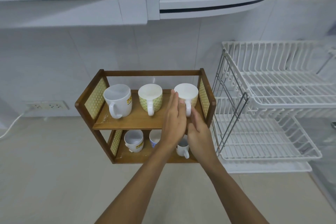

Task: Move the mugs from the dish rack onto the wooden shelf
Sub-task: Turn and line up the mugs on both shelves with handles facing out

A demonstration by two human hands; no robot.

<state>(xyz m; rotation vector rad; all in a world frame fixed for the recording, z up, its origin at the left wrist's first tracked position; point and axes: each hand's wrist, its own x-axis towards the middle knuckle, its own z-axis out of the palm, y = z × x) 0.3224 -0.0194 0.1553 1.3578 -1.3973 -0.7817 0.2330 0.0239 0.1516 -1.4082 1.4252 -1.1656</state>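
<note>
Both hands meet at frame centre: left hand [174, 123] flat and open beside the right-hand mug [186, 96] on the shelf [127, 123], right hand [198, 132] loose at its handle, gripping nothing.

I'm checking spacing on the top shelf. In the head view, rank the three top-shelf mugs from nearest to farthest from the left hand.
1. Right green mug, at the left hand's fingertips, right end.
2. Middle green mug, centre.
3. White mug, left end.
</note>
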